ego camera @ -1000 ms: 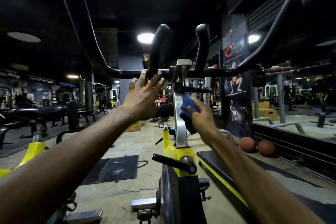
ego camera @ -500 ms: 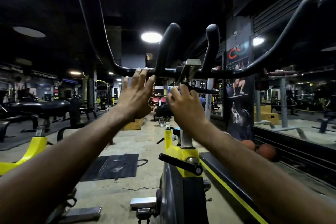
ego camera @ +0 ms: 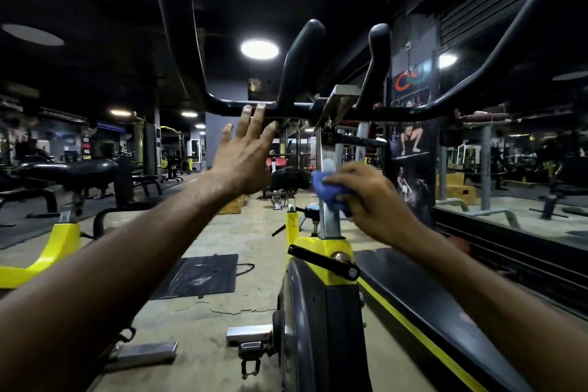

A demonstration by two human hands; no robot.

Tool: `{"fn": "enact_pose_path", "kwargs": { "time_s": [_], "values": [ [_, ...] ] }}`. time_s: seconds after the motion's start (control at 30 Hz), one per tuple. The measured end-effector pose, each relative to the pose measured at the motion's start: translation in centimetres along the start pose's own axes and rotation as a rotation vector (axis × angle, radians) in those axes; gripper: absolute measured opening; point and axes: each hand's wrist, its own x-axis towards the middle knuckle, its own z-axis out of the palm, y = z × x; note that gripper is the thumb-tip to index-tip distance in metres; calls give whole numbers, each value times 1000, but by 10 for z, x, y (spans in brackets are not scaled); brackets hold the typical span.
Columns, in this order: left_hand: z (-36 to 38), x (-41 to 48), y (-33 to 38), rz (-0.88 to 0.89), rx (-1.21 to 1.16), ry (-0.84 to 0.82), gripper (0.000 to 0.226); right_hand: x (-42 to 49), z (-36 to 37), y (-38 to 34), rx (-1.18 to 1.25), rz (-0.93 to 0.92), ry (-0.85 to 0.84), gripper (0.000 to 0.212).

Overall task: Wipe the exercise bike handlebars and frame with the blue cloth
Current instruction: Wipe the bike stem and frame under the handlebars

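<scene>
The exercise bike stands right in front of me, with black handlebars (ego camera: pixel 413 111) across the top, a silver upright post (ego camera: pixel 329 223) and a yellow and grey frame (ego camera: pixel 318 251). My right hand (ego camera: pixel 372 197) grips the bunched blue cloth (ego camera: pixel 327 189) and presses it against the silver post, about midway up. My left hand (ego camera: pixel 245 156) is raised with straight, spread fingers, and its fingertips touch the underside of the handlebar's crossbar left of the post.
A black lever (ego camera: pixel 324 261) sticks out at the top of the yellow frame. Another yellow bike (ego camera: pixel 47 251) stands at the left, a dark mat (ego camera: pixel 197 277) lies on the floor, a treadmill deck (ego camera: pixel 445 312) runs along the right, and a mirror wall (ego camera: pixel 509 169) stands beyond.
My right hand has come down the silver post with the blue cloth, from just under the handlebar clamp to mid-post. My left hand stays open at the crossbar.
</scene>
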Motion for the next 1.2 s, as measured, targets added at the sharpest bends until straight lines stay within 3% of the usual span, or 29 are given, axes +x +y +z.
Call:
{"fn": "enact_pose_path", "kwargs": {
  "time_s": [0.07,0.2,0.33,0.43,0.53,0.67,0.8,0.9,1.07,1.13,1.2],
  "values": [
    [-1,-2,3,-3,-18,-15,94,6,5,1,10,78,96,40],
    [3,-7,10,-10,-74,-32,91,-13,17,1,35,63,-16,40],
    [18,-37,35,-19,-307,-126,73,-40,8,6,149,144,-168,33],
    [38,-76,55,9,-516,-278,59,-40,4,2,215,257,-10,28],
    [57,-104,67,13,-666,-389,62,-29,9,-6,291,364,144,32],
    [64,-122,77,-58,-802,-438,65,-34,27,-9,216,236,48,44],
    [68,-125,80,-83,-822,-411,63,-54,20,1,161,161,-85,37],
    [70,-128,84,-97,-845,-417,64,-56,5,6,277,299,-168,32],
    [70,-128,85,-109,-882,-421,63,-16,11,3,604,774,367,29],
    [70,-125,85,-113,-913,-416,61,9,24,-3,842,851,365,35],
    [71,-121,86,-132,-958,-411,57,22,36,-9,932,796,315,36]
  ]
}}
